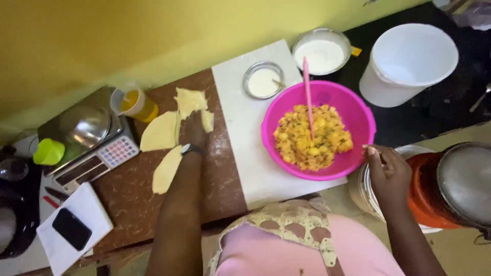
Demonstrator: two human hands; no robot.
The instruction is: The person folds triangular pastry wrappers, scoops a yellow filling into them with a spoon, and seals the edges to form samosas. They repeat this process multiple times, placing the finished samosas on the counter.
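Note:
My left hand (195,129) reaches forward over the brown counter and rests on pale yellow dough pieces (162,132), fingers on the piece nearest the wall (190,101); a watch is on that wrist. My right hand (384,166) hovers beside the right rim of the pink bowl (358,110), fingers loosely curled with nothing visible in them. The bowl holds a yellow diced filling (312,137) with a pink spoon (307,89) standing in it.
A white board (240,143) lies under the bowl. Two metal bowls of white stuff (263,81) (321,53) stand behind it. A white bucket (409,61) stands at right, an orange container with metal lid (463,179) nearer. A scale (97,148), yellow cup (134,104), phone on paper (71,228) lie left.

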